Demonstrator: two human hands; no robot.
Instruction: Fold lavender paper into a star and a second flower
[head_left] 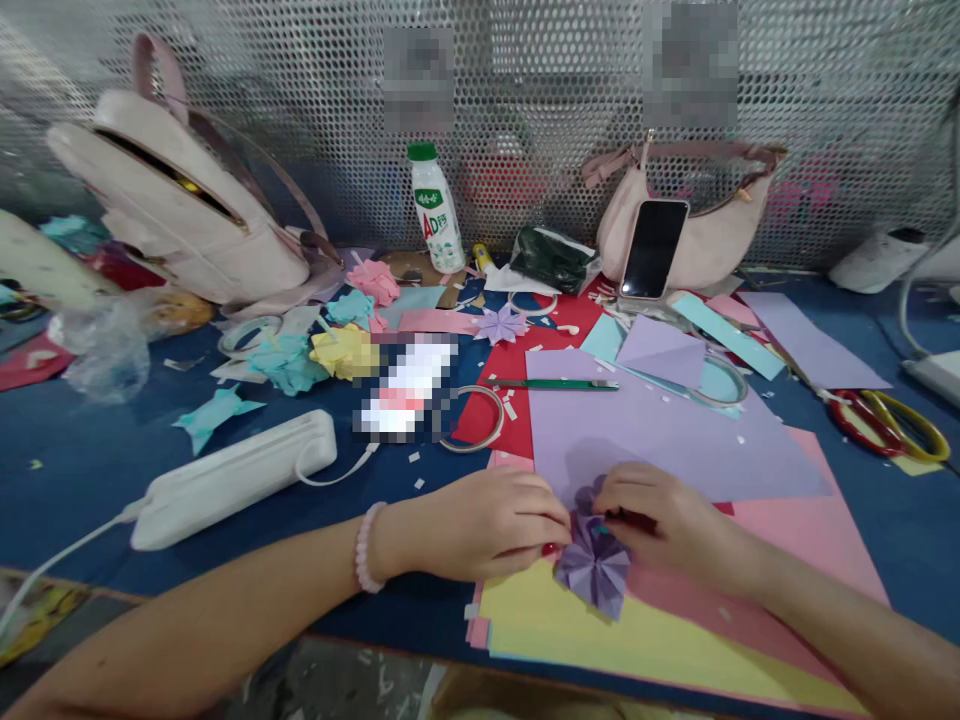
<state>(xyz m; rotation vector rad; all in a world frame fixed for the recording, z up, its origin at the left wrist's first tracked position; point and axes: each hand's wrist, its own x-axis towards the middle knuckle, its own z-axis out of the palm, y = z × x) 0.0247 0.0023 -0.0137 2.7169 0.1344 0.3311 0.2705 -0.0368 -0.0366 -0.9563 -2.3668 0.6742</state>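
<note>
A purple folded-paper flower (596,570) with pleated petals is between my hands, above a stack of coloured sheets. From its left side my left hand (495,525) pinches the edge, fingers bent. My right hand (664,515) has its fingers closed on the upper right edge, with the fingertips partly hidden. A small teal spot shows near the flower's top, too small to name. Under the hands lie a yellow sheet (570,625), pink paper (810,530) and a large lavender sheet (675,440). Beyond them rests a green craft knife (555,384).
Finished paper flowers, among them a yellow one (345,352), lie at left behind a white power strip (236,480). Tape rolls (480,445), a lit phone (409,385) and scissors (889,425) surround the paper. A bottle (435,210), a backpack (180,200) and a handbag (720,220) stand at the back.
</note>
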